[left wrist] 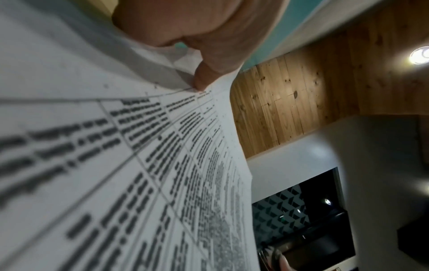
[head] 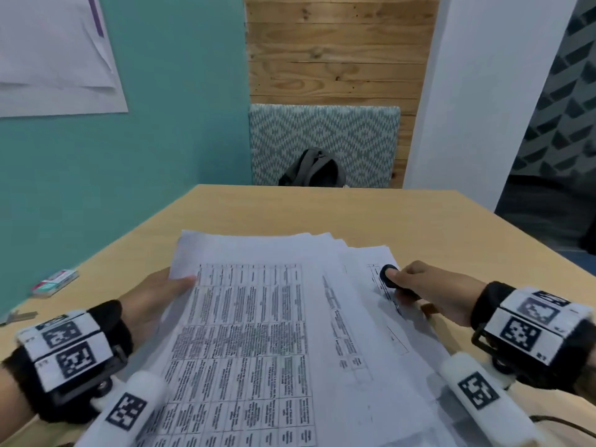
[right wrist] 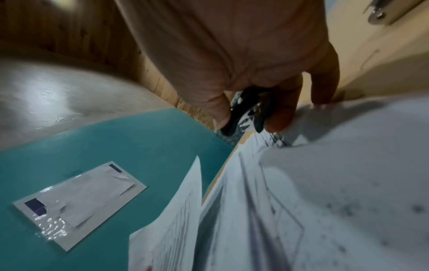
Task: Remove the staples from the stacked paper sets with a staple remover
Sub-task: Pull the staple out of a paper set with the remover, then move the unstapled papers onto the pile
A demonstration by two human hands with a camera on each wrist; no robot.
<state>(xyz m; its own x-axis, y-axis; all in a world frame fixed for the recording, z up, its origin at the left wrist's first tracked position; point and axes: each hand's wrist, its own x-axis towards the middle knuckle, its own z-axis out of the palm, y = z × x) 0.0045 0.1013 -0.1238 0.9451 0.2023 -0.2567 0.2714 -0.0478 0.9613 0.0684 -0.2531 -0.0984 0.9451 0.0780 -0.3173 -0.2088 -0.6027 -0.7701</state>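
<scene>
Stacked paper sets [head: 258,333] lie fanned across the middle of the desk [head: 419,221], reaching to its near edge. The top set, printed with a table, is raised at its left side. Left hand [head: 154,298] grasps that set at its left edge, thumb [left wrist: 204,80] on the printed face, fingers beneath. Right hand [head: 432,291] is clenched round a black staple remover [head: 388,275], pinched between thumb and fingers; the tool sits over the far right corner of the lower sheets, at the right side of the stack. Contact of its claws with the paper cannot be determined. A small box [head: 54,282] and a strip of staples [head: 24,316] lie near the desk's left edge. A grey backpack [head: 312,169] stands beyond the far edge
</scene>
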